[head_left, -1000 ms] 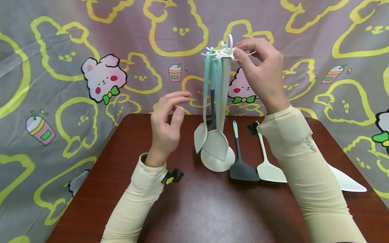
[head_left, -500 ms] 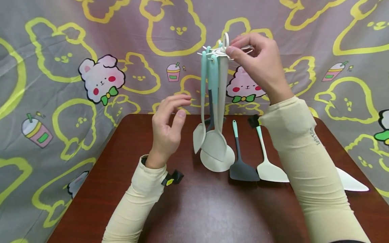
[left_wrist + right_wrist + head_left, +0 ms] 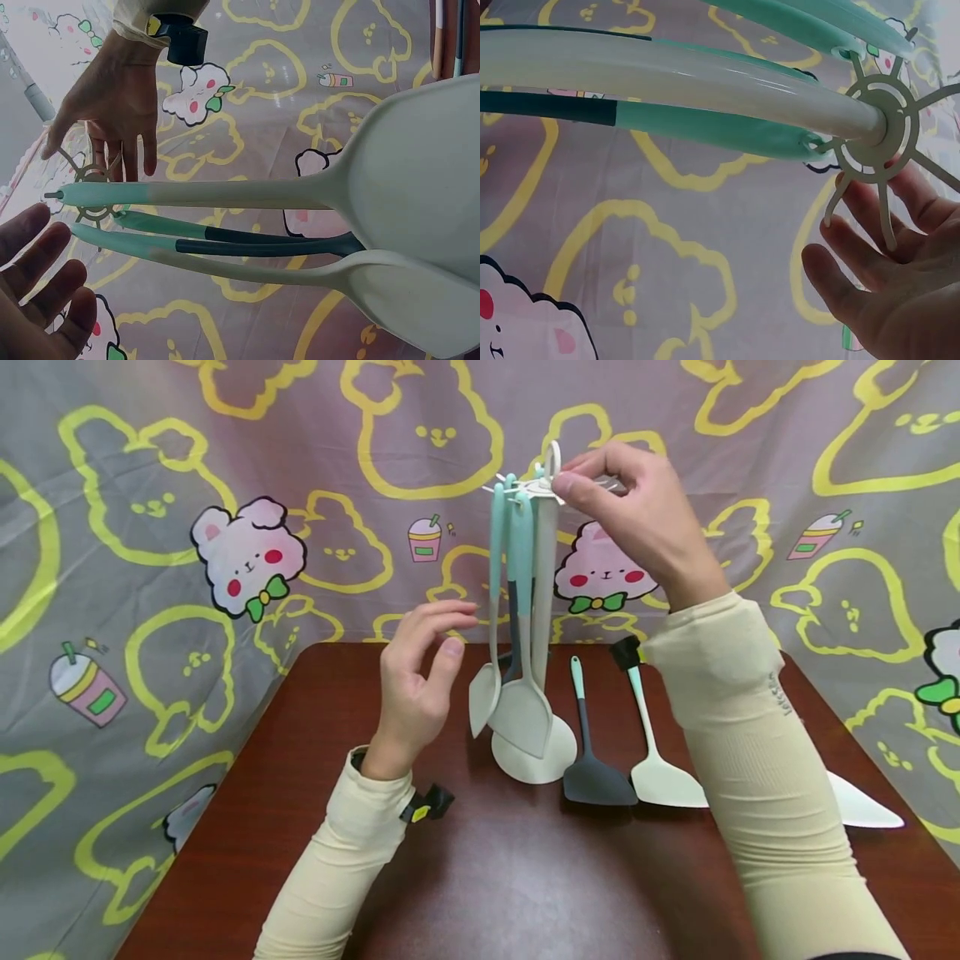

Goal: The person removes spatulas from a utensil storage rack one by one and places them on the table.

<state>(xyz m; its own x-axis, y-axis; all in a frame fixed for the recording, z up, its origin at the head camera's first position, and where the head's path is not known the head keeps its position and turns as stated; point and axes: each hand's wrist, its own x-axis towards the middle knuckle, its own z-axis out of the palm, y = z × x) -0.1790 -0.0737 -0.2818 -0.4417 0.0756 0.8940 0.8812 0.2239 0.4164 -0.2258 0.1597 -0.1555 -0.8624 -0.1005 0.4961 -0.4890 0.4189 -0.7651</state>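
Observation:
A white utensil stand (image 3: pixel 545 602) rises from its round base (image 3: pixel 536 760) on the table, with a spoked hook ring (image 3: pixel 877 127) and loop on top. My right hand (image 3: pixel 637 514) holds the hook ring's edge between thumb and fingers. From the hooks hang a pale turner (image 3: pixel 427 172), another pale utensil (image 3: pixel 405 292) and dark-headed utensils with mint handles (image 3: pixel 266 247), partly hidden. My left hand (image 3: pixel 416 681) is raised left of them, fingers apart and slightly bent, holding nothing. In the left wrist view, the fingertips (image 3: pixel 56 240) are near the handle ends.
Right of the base lie a dark grey spatula (image 3: pixel 597 781) and a white spatula (image 3: pixel 667 783), handles pointing away. A further white utensil (image 3: pixel 862 802) shows partly beyond my right sleeve. A patterned cloth (image 3: pixel 352 443) hangs behind and beside the brown table (image 3: pixel 495 877).
My right hand has moved left along the hook ring, closer to the top loop. The stand's top and hanging utensils have shifted slightly left. My left hand has barely moved.

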